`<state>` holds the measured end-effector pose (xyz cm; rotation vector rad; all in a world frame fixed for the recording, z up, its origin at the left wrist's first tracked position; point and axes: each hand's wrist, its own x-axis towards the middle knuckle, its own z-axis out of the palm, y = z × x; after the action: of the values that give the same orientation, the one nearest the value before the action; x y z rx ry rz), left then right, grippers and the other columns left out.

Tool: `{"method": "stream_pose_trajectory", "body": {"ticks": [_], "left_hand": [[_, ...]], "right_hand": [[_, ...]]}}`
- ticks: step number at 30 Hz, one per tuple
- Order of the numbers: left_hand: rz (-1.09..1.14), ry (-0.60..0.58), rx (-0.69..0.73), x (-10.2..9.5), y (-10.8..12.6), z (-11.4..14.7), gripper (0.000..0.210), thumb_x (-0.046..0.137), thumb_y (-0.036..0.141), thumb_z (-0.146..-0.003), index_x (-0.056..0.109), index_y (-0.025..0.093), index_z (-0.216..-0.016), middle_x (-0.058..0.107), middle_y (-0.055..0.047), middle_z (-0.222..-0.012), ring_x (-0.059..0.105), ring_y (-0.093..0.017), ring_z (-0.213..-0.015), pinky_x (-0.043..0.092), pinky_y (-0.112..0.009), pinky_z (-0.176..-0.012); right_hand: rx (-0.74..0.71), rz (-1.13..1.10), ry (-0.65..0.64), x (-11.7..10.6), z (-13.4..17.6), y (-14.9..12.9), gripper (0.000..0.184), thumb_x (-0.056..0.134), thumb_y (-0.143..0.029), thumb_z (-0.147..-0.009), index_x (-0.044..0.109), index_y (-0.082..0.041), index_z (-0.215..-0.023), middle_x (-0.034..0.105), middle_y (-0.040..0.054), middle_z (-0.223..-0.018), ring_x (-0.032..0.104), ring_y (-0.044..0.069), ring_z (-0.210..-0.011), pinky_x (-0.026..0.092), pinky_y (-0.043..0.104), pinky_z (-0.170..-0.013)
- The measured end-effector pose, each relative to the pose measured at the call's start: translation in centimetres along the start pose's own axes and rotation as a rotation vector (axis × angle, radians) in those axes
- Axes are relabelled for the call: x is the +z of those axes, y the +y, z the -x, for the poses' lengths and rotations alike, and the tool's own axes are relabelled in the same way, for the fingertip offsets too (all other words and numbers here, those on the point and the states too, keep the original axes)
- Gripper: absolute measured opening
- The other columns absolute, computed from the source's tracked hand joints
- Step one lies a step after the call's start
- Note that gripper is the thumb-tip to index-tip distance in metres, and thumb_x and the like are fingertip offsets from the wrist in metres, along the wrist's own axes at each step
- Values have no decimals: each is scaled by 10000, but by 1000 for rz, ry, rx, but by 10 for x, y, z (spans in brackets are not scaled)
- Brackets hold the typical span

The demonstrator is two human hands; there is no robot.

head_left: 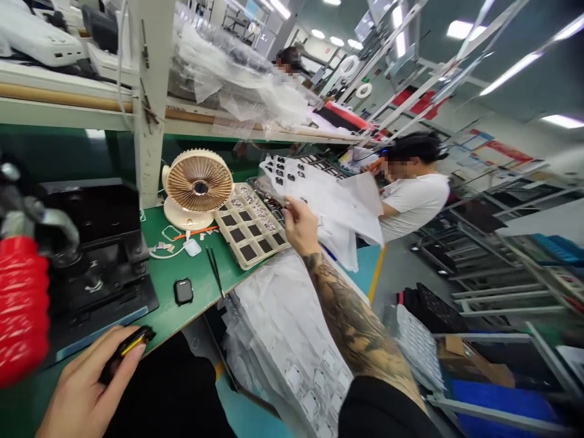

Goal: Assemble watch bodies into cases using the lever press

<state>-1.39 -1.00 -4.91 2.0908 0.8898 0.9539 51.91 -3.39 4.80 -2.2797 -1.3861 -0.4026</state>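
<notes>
My left hand [93, 383] is closed around a small black case with a yellow strip [132, 340], held at the near edge of the green bench. My right hand [301, 226] reaches forward with thumb and fingers pinched together, over the far right end of the sectioned parts tray [247, 265] and beside a white plastic sheet [326, 204]. What those fingertips hold, if anything, is too small to tell. A black square watch body [184, 292] lies on the bench, and black tweezers [214, 271] rest to its right.
A cream desk fan [199, 182] stands behind the tray. At left is a black press fixture with a red handle [20, 304]. Bagged clear parts [292, 340] fill a space below my right arm. A co-worker in a white shirt [417, 204] sits further along the bench.
</notes>
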Motion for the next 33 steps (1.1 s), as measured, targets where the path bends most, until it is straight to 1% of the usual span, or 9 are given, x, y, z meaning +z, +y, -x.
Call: {"method": "stream_pose_trajectory", "body": {"ticks": [4, 6, 9, 12, 16, 22, 26, 29, 33], "left_hand": [[31, -95, -56, -7, 24, -13, 117, 712, 342, -1106, 795, 259, -1118, 816, -28, -1030, 752, -177, -792, 579, -261, -690], [51, -132, -76, -9, 29, -17, 137, 686, 319, -1127, 781, 230, -1085, 731, -14, -906, 637, -149, -712, 504, -274, -669], [94, -184, -95, -11, 33, -18, 146, 661, 302, -1144, 760, 211, -1085, 660, -5, -877, 580, -144, -729, 444, -285, -676], [122, -228, -99, -12, 35, -19, 164, 648, 289, -1151, 719, 205, -1029, 648, -5, -895, 577, -147, -767, 422, -286, -688], [105, -222, -85, -11, 38, -19, 250, 629, 259, -1150, 642, 199, -908, 578, 15, -824, 530, -146, -736, 372, -300, -670], [70, -212, -66, -10, 40, -20, 264, 613, 241, -1143, 602, 203, -882, 563, 19, -815, 494, -150, -717, 344, -312, -660], [131, -216, -113, -14, 40, -22, 272, 592, 269, -1144, 581, 213, -878, 571, 24, -807, 506, -151, -708, 353, -310, -651], [189, -234, -159, -19, 37, -23, 292, 587, 299, -1149, 565, 216, -871, 561, 33, -794, 503, -151, -717, 362, -311, -665], [205, -266, -159, -24, 33, -25, 291, 583, 309, -1155, 590, 210, -882, 573, 26, -807, 512, -153, -744, 391, -311, -693]], "right_hand": [[-68, -430, 46, -12, 94, -90, 187, 719, -364, -1074, 757, -248, -1217, 789, 60, -1069, 748, 225, -936, 624, 374, -858], [-157, -736, 26, -12, 142, -145, 67, 805, -263, -1026, 808, -288, -1088, 810, 37, -1005, 764, 235, -925, 630, 412, -858], [-159, -1067, -6, -1, 191, -218, 186, 791, -129, -1008, 829, -298, -1076, 823, 29, -949, 769, 232, -893, 644, 436, -826], [-146, -1209, -56, 19, 208, -258, 199, 783, -105, -1006, 831, -288, -1068, 830, 32, -948, 771, 224, -882, 650, 432, -797], [-263, -1240, -176, 32, 201, -267, 205, 794, -100, -999, 834, -291, -1061, 834, 23, -950, 768, 227, -905, 651, 450, -829], [-342, -1158, -272, 27, 190, -254, 204, 784, -121, -1016, 846, -297, -1099, 787, 30, -958, 731, 224, -903, 637, 456, -834], [-491, -1066, -363, 25, 192, -252, 386, 845, -186, -999, 797, -307, -1363, 757, 91, -1227, 746, 267, -1134, 687, 474, -941], [-632, -980, -253, 29, 200, -254, 641, 817, -80, -987, 665, -280, -1576, 760, 124, -1310, 738, 289, -1231, 690, 504, -1027], [-742, -881, -96, 36, 209, -260, 711, 765, -16, -991, 593, -215, -1652, 789, 142, -1291, 741, 309, -1238, 693, 511, -1035]]}}
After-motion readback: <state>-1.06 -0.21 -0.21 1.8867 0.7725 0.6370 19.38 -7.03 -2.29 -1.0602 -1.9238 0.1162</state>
